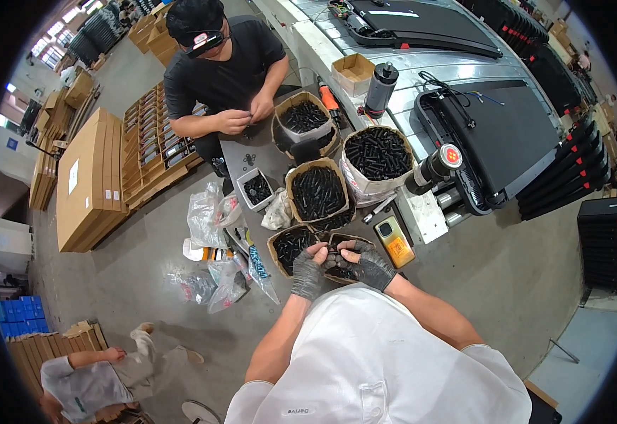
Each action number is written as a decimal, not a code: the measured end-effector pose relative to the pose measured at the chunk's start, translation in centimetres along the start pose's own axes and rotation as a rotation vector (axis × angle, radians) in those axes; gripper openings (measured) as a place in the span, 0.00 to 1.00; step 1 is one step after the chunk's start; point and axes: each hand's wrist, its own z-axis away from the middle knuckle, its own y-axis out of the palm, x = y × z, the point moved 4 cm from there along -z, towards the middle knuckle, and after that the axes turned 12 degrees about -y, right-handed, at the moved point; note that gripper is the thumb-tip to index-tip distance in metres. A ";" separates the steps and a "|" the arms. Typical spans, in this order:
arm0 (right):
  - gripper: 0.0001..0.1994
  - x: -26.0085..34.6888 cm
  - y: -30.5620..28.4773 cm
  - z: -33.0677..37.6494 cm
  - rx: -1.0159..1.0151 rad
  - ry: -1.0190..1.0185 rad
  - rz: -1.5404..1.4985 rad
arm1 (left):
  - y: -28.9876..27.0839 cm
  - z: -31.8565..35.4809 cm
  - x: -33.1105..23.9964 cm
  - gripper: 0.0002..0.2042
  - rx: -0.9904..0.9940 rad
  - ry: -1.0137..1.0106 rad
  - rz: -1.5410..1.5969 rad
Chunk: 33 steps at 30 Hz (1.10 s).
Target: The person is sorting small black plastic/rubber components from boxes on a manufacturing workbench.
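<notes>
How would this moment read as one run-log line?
left hand: fingerless-gloved | right hand: fingerless-gloved, close to left | grasp: too small to tell | nearby: boxed black parts, phone

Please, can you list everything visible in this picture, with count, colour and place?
Black parts: too many to count, black, in containers
Containers: at least five, brown or white, on table
Small box: one, white, table's left
Cloth: one, white, beside small box
Phone: one, yellowish, right of containers
Tool: one, orange, beside farthest container
Cylinders: two, dark, along bench edge
Flat units: at least two, black, on bench
Plastic bags: several, clear, left of table
Cartons: several, brown, left side
Other people: at least two, black or pale tops, left half
Left hand: one, grey glove, at nearest containers
Right hand: one, grey glove, beside left hand
</notes>
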 end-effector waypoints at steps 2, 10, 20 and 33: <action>0.10 0.1 0.2 0.0 -0.002 -0.019 0.015 | -0.1 0.0 0.1 0.13 0.018 -0.004 0.021; 0.12 -0.3 -1.4 -1.1 -0.032 -0.334 0.558 | 0.2 0.1 -0.1 0.14 -0.010 -0.001 0.009; 0.12 0.0 -0.5 -1.0 0.020 -0.454 0.818 | 0.0 -0.2 0.5 0.14 -0.001 0.039 -0.022; 0.10 1.9 0.5 -0.5 0.146 -0.677 1.142 | 2.5 1.7 -1.5 0.22 0.115 0.153 -0.413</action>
